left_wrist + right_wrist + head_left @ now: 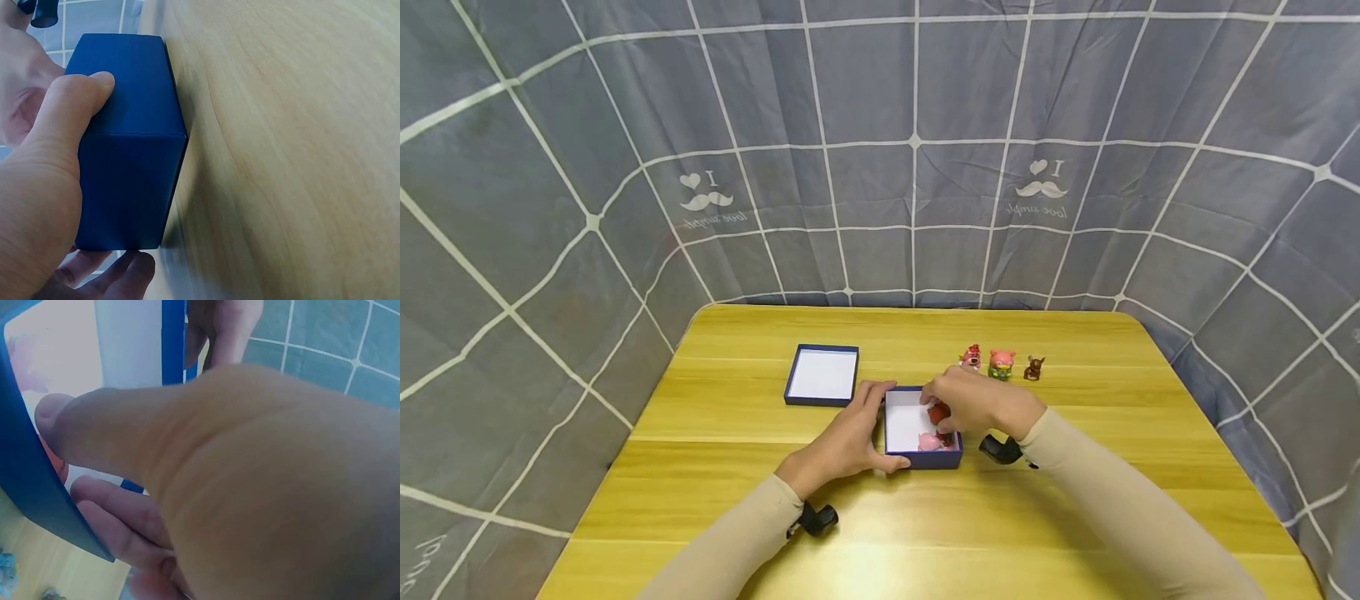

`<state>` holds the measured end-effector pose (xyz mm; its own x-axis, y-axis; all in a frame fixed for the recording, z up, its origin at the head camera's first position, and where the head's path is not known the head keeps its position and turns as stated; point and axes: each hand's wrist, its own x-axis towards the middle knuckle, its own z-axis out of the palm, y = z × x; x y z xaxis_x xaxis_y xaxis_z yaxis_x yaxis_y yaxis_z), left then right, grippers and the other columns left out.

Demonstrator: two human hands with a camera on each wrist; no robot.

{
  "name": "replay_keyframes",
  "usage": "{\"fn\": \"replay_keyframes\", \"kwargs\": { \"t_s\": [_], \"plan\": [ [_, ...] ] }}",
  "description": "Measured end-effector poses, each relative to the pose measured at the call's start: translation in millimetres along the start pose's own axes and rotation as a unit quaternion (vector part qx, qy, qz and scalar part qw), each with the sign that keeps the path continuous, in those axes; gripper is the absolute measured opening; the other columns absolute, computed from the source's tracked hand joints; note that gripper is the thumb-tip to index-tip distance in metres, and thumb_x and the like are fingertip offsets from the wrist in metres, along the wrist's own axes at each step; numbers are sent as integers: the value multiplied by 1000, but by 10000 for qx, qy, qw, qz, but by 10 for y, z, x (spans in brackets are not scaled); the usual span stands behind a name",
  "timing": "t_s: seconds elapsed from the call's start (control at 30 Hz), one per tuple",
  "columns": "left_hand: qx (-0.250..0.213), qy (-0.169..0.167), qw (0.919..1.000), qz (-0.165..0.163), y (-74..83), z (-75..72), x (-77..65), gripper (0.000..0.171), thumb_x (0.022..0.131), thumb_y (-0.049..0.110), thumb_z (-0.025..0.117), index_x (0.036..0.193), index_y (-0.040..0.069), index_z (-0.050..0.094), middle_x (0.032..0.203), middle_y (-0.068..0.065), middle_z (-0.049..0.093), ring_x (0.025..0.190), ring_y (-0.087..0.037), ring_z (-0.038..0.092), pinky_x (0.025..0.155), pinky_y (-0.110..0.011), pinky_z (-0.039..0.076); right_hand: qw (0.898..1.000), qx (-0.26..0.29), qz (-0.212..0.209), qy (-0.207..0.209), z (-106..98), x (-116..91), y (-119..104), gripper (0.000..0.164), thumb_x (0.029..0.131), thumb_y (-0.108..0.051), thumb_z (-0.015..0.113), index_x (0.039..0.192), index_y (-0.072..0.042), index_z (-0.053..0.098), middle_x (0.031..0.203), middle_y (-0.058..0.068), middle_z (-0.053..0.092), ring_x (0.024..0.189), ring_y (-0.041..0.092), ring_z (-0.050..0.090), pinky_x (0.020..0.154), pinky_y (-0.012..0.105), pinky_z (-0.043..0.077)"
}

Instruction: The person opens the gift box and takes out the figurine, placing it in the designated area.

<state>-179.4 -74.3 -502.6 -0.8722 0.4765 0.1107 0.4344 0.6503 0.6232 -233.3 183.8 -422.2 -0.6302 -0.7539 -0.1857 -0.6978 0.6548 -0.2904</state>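
A blue box with a white inside [902, 425] stands on the table. My left hand [846, 437] grips its left side, with the thumb on the front wall and the fingers round the back; the left wrist view shows the thumb lying flat on the blue box [128, 194]. My right hand [973, 400] reaches in from the right and pinches a small red figurine [937, 412] between thumb and fingers. Below that, a pink figurine [928, 442] lies in the front of the box, beside a darker red one [947, 439]. In the right wrist view the thumb mostly hides the red figurine [55, 457].
Behind and left of the box lies a shallow blue lid [823, 375], white inside up. Three figurines stand in a row at the back right: a pink-and-red one [971, 357], a pink-and-green pig [1001, 364] and a brown animal [1033, 367]. A grey checked curtain [872, 183] encloses the table.
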Motion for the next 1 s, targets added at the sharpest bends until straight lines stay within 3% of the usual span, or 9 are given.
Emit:
{"fn": "replay_keyframes", "kwargs": {
  "t_s": [0.17, 0.23, 0.4, 0.63, 1.0],
  "plan": [
    [-15, -43, 10000, -85, 14, 16, -5, 125, 86, 46, 106, 180, 4, 34, 171, -21, 46, 140, -35, 66, 126, -51, 58, 9976, -636, 207, 198, 66, -67, -42, 15, 96, -22, 99, 105, -16, 88, 97, -3, 81, 93, 15, 60, 97, 47, 42],
    [-40, -16, 10000, -81, 15, 12, -4, 125, 86, 46, 107, 179, 4, 34, 171, -21, 46, 141, -35, 66, 126, -52, 57, 9975, -654, 138, 227, 74, -74, -41, 15, 94, -22, 101, 99, -19, 87, 91, -6, 79, 89, 12, 58, 98, 48, 42],
    [-87, 12, 10000, -47, 12, 4, 4, 125, 86, 46, 107, 179, 4, 35, 171, -21, 46, 142, -35, 65, 126, -52, 57, 9989, -364, -147, 268, 75, -49, 28, 16, 92, -21, 102, 99, -18, 88, 88, -7, 82, 76, 2, 60, 95, 43, 49],
    [-48, 24, 10000, 26, 10, 19, 3, 125, 85, 45, 107, 178, 3, 36, 169, -22, 47, 140, -35, 66, 125, -53, 58, 9989, 360, -296, -103, 98, -46, 109, 20, 95, -15, 100, 109, -9, 87, 94, -4, 84, 80, -3, 67, 79, 24, 61],
    [-28, -43, 9999, 104, 0, 22, 21, 125, 87, 43, 106, 179, 2, 34, 167, -23, 48, 137, -33, 66, 123, -52, 59, 9953, 836, -411, -277, 65, -63, 170, 22, 97, -16, 97, 116, -11, 87, 105, -3, 87, 101, 15, 82, 94, 31, 67]
  ]
}}
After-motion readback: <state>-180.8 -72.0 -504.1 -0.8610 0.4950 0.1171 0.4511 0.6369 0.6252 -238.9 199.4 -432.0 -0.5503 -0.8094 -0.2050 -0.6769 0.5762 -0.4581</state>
